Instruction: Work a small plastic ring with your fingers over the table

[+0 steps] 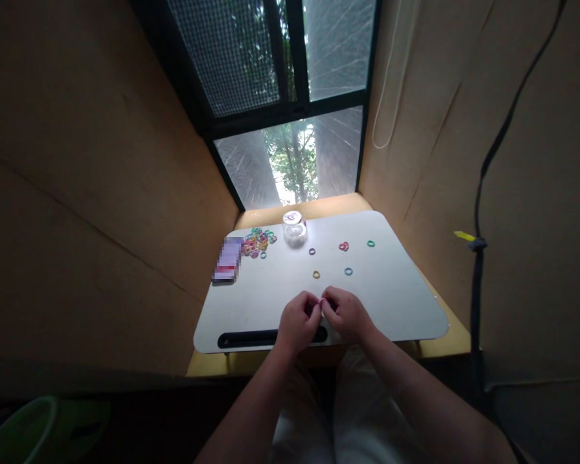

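My left hand (298, 321) and my right hand (346, 314) meet over the near edge of a white lap table (396, 296). Both are closed in a pinch on a small pink ring-shaped band (321, 301) held between their fingertips. Loose small bands lie farther out on the table: a yellow one (316, 274), a blue one (348, 271), a purple one (312, 251), a red one (343, 245) and a green one (370, 243). A heap of several coloured bands (258, 241) lies at the far left.
A small clear round container (294, 233) stands at the table's far edge with its lid (291, 217) behind it. A phone (227, 260) lies at the left edge. Brown board walls close in both sides, a window is ahead, and a black cable (478, 258) hangs at right.
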Available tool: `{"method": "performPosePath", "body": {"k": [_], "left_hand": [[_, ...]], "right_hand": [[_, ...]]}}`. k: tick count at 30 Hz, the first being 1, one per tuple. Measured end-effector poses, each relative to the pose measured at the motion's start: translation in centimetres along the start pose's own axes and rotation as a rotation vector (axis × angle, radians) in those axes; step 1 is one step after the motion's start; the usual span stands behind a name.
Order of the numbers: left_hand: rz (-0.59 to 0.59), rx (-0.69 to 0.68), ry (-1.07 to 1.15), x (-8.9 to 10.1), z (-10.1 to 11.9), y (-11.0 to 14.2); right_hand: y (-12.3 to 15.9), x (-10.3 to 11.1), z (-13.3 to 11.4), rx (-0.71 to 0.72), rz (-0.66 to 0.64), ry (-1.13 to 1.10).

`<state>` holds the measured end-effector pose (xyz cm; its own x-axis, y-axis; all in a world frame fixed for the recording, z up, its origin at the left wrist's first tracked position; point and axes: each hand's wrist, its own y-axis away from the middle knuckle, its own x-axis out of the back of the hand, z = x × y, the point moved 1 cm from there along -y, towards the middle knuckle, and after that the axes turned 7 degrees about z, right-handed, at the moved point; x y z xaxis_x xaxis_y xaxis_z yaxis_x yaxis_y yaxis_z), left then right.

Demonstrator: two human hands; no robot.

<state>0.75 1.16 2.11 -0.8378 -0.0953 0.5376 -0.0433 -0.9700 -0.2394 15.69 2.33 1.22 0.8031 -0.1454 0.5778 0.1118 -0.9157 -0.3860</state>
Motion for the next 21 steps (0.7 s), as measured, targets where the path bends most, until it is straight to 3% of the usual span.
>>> {"method": "performPosePath", "body": {"k": [21], "left_hand": [[0.109,-0.031,-0.02,-0.3,-1.1,0.1]], "right_hand": [[0.6,-0.4,0.3,0.07,0.008,-0.045]]}}
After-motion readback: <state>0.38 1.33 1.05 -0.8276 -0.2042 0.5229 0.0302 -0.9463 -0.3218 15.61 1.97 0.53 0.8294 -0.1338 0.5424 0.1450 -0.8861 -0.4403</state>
